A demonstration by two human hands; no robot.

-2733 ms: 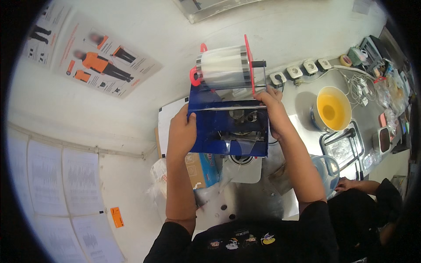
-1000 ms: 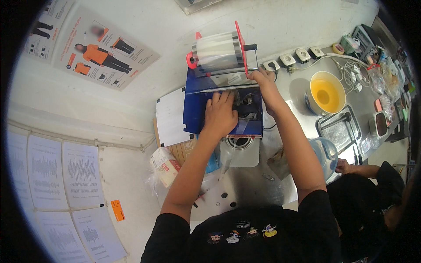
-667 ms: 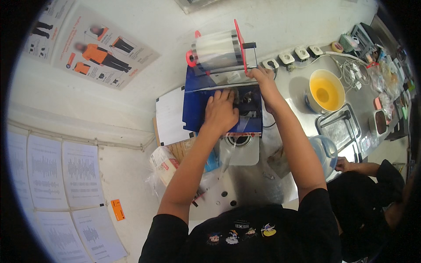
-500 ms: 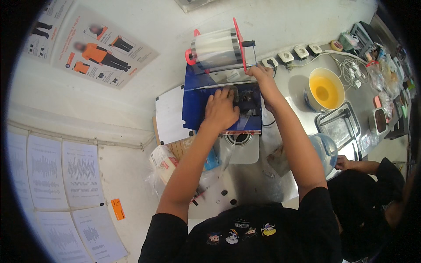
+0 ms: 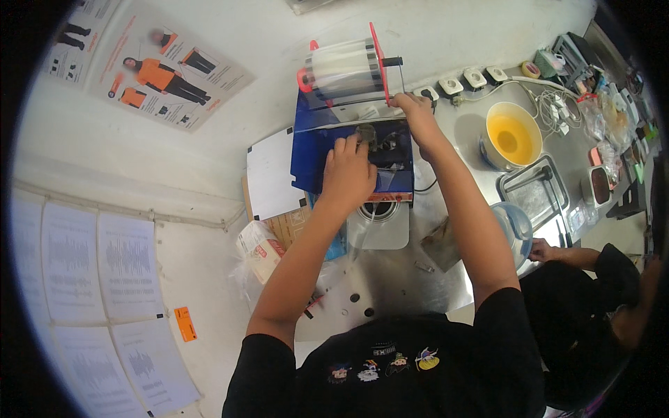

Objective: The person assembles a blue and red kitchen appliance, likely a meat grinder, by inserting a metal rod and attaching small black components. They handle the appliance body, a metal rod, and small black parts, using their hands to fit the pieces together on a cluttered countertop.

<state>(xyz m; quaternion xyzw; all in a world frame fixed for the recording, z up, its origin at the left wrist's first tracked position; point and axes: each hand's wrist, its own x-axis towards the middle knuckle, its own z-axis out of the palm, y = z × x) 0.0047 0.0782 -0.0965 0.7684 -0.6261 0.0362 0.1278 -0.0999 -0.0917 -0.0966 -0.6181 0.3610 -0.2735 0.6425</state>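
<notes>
A blue cup-sealing machine stands against the wall, with a roll of clear film between red end discs on top. My left hand lies on the blue top, its fingers stretched forward beside the round grey part and dark mechanism. My right hand is at the machine's upper right corner, just below the red disc. Its fingers are bent and closed there; what they grip is hidden. Below the front edge, a round metal cup holder shows on a pale base.
On the steel counter to the right are a bucket of yellow liquid, a metal tray, a clear container and power sockets. A co-worker's hand is beside the container. A white packet lies left of the machine.
The view has shifted slightly, so the machine sits a little higher in the picture. My left fingers have straightened a little on the blue top; my right hand stays at the same corner.
</notes>
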